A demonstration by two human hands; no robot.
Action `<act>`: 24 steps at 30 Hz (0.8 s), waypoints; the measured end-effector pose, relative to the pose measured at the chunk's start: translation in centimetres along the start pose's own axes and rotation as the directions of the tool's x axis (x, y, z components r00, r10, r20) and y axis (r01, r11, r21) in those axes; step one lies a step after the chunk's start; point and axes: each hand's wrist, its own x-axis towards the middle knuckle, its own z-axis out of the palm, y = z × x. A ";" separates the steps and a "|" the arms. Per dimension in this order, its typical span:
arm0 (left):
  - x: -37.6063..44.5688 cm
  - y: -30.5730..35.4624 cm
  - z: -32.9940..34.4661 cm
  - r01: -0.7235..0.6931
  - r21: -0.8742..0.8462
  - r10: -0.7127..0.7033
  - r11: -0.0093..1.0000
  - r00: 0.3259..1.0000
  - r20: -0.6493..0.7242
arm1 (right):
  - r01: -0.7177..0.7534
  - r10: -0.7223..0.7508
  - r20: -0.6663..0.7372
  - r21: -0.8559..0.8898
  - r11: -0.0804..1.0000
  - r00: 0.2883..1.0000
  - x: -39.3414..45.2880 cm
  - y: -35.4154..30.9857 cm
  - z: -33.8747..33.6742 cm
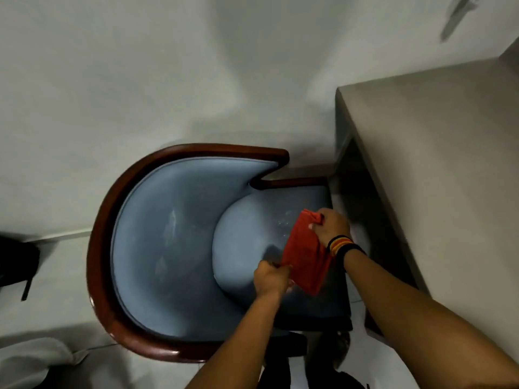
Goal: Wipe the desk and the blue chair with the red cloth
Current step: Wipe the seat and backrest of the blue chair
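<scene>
The blue chair [174, 242] fills the middle of the head view, with a curved dark wooden rim and a round padded seat. Above the seat's right part hangs the red cloth [304, 259], stretched between both hands. My right hand [330, 227] grips the cloth's upper end and wears striped bands at the wrist. My left hand [271, 277] pinches its lower left edge. The desk [438, 153] is a grey-beige surface at the right, its corner close to the chair's front.
A white wall rises behind the chair. A dark object [16, 262] sits at the left edge, and pale fabric [33, 357] lies at the bottom left. Dark space opens under the desk beside the chair.
</scene>
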 end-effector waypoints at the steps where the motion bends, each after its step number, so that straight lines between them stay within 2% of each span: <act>1: 1.8 -0.7 0.0 0.006 0.044 -0.006 0.999 1.000 0.004 | -0.015 0.015 0.005 -0.007 1.000 1.000 1.1 0.6 1.8; 6: 11.1 -5.1 1.8 -0.004 0.261 0.000 0.965 1.000 0.015 | -0.054 0.057 0.041 -0.059 0.997 0.998 6.9 5.3 10.5; 9: 14.0 -6.8 2.5 -0.136 0.531 0.153 0.836 0.988 0.012 | -0.021 0.009 -0.094 -0.129 0.991 0.996 8.1 8.0 13.9; 12: 13.7 -6.5 1.4 -0.216 0.760 0.293 0.613 0.955 0.035 | 0.045 -0.126 -0.292 -0.268 0.962 0.948 5.9 8.7 16.8; 13: 13.0 -6.1 0.6 -0.233 0.822 0.317 0.520 0.946 0.067 | 0.056 -0.137 -0.295 -0.268 0.962 0.946 4.7 8.6 17.8; 15: 11.3 -4.8 -2.2 -0.289 0.901 0.392 0.323 0.907 0.151 | 0.053 -0.105 -0.165 -0.293 0.955 0.981 2.6 7.8 19.9; 16: 10.4 -4.0 -4.1 -0.354 0.907 0.480 0.229 0.851 0.211 | 0.033 -0.064 -0.085 -0.325 0.945 0.994 1.9 7.7 21.0; 18: 9.1 -1.6 -9.0 -0.480 0.877 0.650 0.003 0.668 0.364 | 0.000 -0.001 -0.002 -0.366 0.930 1.000 1.6 7.4 22.4; 19: 8.7 0.0 -11.8 -0.487 0.865 0.679 -0.123 0.594 0.431 | -0.016 0.018 0.003 -0.368 0.930 1.000 1.8 7.2 22.7; 20: 8.6 1.8 -14.9 -0.473 0.853 0.670 -0.221 0.562 0.486 | -0.023 0.019 -0.014 -0.359 0.933 1.000 2.0 6.9 22.9; 21: 8.5 3.5 -18.0 -0.466 0.842 0.632 -0.271 0.574 0.521 | -0.024 0.011 -0.037 -0.355 0.934 0.999 2.3 6.9 22.9; 23: 8.2 6.5 -24.4 -0.448 0.833 0.496 -0.326 0.669 0.554 | 0.012 -0.030 -0.043 -0.373 0.928 0.999 2.3 7.6 23.2; 24: 8.1 7.7 -27.0 -0.430 0.810 0.397 -0.400 0.715 0.575 | 0.044 -0.063 -0.034 -0.401 0.915 0.997 2.2 8.3 23.4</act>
